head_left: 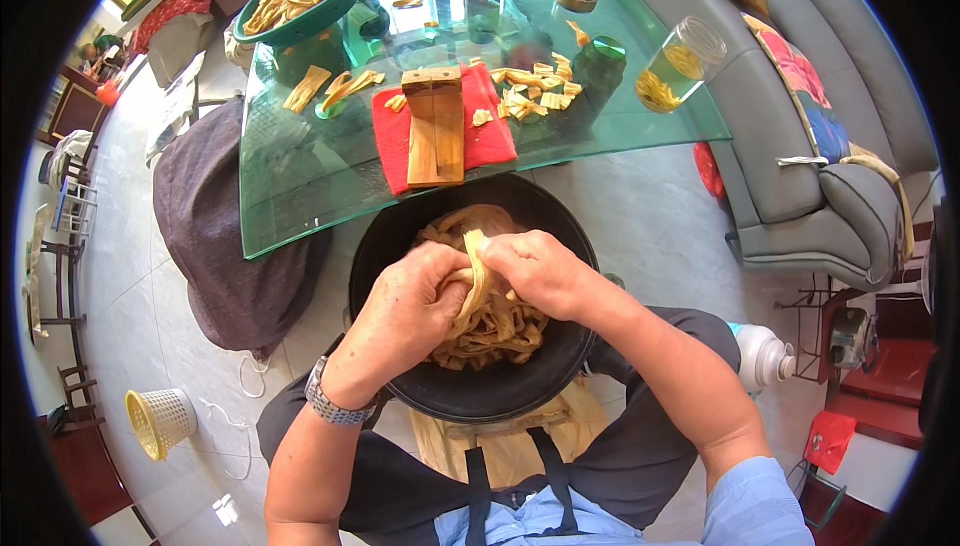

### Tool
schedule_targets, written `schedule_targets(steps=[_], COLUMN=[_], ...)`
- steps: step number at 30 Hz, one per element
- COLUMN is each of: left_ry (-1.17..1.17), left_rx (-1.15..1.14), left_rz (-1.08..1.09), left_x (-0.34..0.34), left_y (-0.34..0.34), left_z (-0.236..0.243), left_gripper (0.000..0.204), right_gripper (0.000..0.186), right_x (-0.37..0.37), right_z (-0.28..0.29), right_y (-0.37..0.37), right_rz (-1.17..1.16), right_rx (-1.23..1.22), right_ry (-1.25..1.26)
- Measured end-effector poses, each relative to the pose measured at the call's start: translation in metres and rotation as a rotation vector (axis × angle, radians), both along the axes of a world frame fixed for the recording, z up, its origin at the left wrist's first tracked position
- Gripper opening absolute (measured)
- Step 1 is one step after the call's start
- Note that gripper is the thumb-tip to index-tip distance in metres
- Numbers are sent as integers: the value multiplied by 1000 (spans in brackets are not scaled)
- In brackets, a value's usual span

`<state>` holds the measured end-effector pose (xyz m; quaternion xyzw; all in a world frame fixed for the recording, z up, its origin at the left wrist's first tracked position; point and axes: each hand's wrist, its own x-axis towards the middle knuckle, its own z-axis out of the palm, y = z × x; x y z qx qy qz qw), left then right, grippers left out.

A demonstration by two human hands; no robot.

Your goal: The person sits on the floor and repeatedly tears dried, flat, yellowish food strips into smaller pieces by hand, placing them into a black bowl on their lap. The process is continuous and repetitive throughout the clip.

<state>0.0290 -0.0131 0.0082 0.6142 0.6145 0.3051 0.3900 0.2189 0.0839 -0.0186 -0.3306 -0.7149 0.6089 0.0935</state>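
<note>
Over a black round tub (575, 216), my left hand (405, 306) and my right hand (540, 268) are closed on one pale yellow, fibrous strip (473, 258). It bends between the two hands, its upper end pinched by the right fingers and its lower part by the left. Many curled, brownish-yellow strips (500, 336) lie in the tub beneath. Just beyond the tub, a wooden block tool (436, 136) stands on a red cloth (488, 131) at the glass table's near edge. Short cut pieces (540, 91) are scattered right of the cloth.
The green glass table (290, 201) has a sharp corner left of the tub. A green basin (300, 31) heaped with long strips and a clear jar (682, 64) stand on it. A grey sofa (780, 186) is at right, a dark draped cloth (235, 236) at left, a white flask (765, 356) near my knee.
</note>
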Motion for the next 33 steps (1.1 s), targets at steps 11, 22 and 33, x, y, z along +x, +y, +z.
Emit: schedule_targets(steps=[11, 22, 33], left_ry=[-104, -862, -486], left_rx=[57, -204, -122], left_rz=[45, 231, 184], left_x=[-8, -14, 7], left_y=[2, 9, -1], left_z=[-9, -4, 6], left_gripper=[18, 32, 19], right_gripper=[34, 28, 28], right_x=[-11, -9, -11], right_z=[-6, 21, 5], right_y=[-2, 4, 0], right_rz=[-119, -153, -207], right_rx=[-1021, -432, -282], right_ry=[88, 228, 339])
